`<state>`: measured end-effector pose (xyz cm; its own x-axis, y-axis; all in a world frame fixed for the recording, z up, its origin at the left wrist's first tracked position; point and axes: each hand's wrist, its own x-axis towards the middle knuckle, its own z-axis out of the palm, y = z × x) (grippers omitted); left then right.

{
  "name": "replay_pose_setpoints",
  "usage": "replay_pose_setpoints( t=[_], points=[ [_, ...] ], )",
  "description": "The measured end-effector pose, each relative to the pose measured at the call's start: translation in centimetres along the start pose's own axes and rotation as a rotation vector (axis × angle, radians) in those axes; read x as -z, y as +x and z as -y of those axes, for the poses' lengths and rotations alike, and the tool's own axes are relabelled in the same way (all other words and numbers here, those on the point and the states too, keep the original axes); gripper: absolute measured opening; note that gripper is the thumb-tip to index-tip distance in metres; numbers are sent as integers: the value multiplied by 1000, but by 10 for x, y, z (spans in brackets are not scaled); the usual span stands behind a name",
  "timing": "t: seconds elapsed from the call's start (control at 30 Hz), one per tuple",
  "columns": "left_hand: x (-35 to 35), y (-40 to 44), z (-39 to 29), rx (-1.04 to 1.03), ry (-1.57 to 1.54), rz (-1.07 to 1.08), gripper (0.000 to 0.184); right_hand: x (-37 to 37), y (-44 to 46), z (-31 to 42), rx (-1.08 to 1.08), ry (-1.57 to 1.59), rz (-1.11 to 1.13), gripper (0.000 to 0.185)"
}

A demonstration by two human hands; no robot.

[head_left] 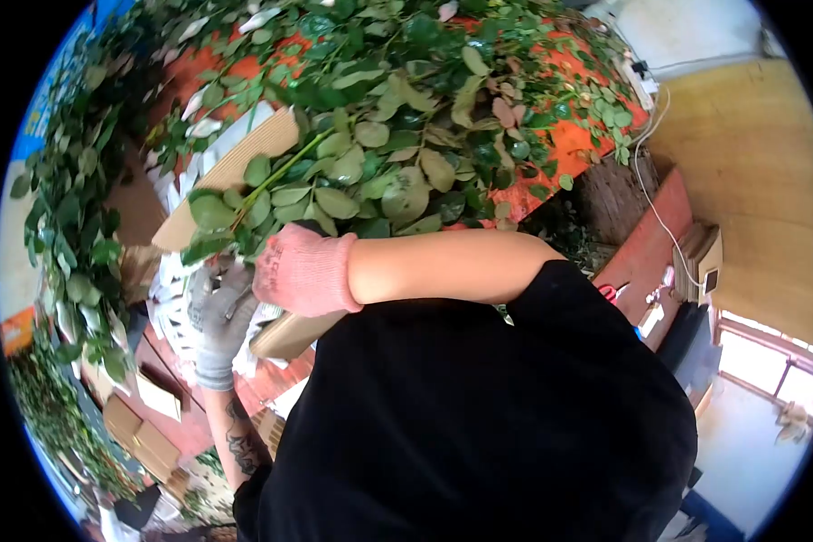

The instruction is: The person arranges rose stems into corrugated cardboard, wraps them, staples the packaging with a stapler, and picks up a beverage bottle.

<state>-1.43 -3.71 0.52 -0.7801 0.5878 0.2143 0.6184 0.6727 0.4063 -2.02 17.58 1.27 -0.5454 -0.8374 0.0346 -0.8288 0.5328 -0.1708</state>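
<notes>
My left hand (219, 318), in a grey-white glove, has its fingers closed at the lower end of a leafy rose stem (285, 170). Close beside it, my right hand (300, 269) wears a pink knit glove with dark stains. Its fingers are curled, and what they hold is hidden behind the glove and leaves. The stem slants up and right into a thick heap of rose foliage (406, 181). Behind the hands leans a strip of corrugated cardboard (235, 172). White paper strips (173, 298) lie left of my left hand.
Pale rose buds (203, 128) and more leafy stems (81, 217) line the left. An orange-red tabletop (569, 149) shows under the foliage. Cardboard pieces (140, 438) lie lower left. At right are red-handled scissors (608, 292), a white cable (641, 172) and a cardboard stack (696, 257).
</notes>
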Motion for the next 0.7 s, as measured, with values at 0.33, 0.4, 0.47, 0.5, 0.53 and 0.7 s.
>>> replay_pose_setpoints(
  t=[0.33,0.4,0.47,0.5,0.53,0.7],
  points=[
    [-9,-9,21,111,-160,85,36,-5,-12,-4,-64,88,-157,17],
    [-7,-7,17,106,-232,70,34,-8,-15,1,-38,-19,-302,15],
    [-8,-9,22,59,-145,64,34,-2,-14,4,-52,49,-297,12],
    [-9,-8,24,11,-42,68,34,8,-12,5,-104,48,-207,11],
    [-9,-8,24,26,-35,65,34,-1,-14,3,-88,55,-209,11],
    [22,-11,-1,71,41,-10,31,-32,-11,-14,133,-92,-223,20]
  ],
)
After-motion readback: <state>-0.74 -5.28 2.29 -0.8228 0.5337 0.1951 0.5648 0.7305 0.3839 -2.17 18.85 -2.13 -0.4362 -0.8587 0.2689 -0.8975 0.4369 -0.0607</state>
